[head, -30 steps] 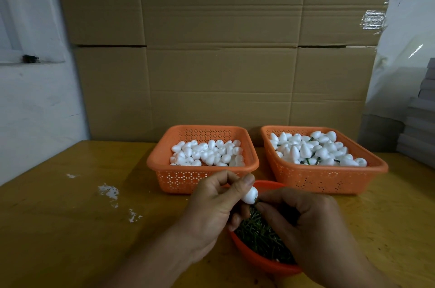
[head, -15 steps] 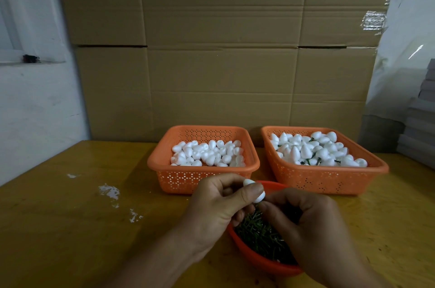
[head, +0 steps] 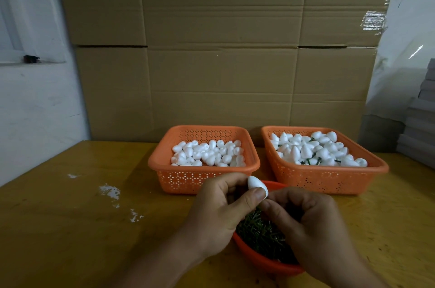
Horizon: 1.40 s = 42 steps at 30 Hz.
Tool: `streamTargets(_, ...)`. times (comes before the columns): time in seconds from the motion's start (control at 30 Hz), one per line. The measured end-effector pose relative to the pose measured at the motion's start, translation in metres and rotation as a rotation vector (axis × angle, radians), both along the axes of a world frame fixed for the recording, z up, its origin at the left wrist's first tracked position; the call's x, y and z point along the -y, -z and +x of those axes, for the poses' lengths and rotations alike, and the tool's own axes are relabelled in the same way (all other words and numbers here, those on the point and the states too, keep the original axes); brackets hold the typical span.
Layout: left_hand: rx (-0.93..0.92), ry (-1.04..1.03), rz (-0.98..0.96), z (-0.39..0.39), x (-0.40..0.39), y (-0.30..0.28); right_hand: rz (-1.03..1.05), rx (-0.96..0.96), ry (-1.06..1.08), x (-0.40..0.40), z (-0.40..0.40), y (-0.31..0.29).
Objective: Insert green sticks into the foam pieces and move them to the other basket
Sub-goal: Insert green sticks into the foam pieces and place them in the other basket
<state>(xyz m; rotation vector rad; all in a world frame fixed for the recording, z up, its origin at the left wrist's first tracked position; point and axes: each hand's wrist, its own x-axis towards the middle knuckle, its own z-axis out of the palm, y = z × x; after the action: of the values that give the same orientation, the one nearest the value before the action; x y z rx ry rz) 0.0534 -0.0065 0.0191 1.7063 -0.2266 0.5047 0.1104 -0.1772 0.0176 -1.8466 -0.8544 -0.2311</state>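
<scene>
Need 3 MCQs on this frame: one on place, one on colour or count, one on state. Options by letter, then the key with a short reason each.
1. Where is the bowl of green sticks?
A. in front of the two baskets, under the hands
B. behind the baskets
C. inside the left basket

2. How many orange baskets stand on the table?
A. one
B. two
C. three

3. What is the left hand doing?
A. lying flat on the table
B. pinching a white foam piece
C. gripping a basket rim

Answers:
1 A: the red bowl sits nearer the camera than both baskets.
2 B: the left basket and the right basket stand side by side.
3 B: thumb and fingers close on the foam piece above the bowl.
</scene>
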Motion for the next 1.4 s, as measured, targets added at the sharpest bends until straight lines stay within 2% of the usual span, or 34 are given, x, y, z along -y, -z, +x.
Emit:
streamTargets(0.47,0.023,-0.017,0.16,-0.001,0.002,0.001,0.049,-0.021,-0.046,-0.001,-0.007,-0.007)
streamTargets(0.9,0.042,-0.014,0.186,-0.002,0.003,0.002,0.101,-0.075,-0.082,-0.001,-0.007,-0.005)
streamTargets(1.4,0.039,0.002,0.046,0.0,0.007,0.005,0.223,-0.24,-0.194,-0.004,-0.006,-0.013)
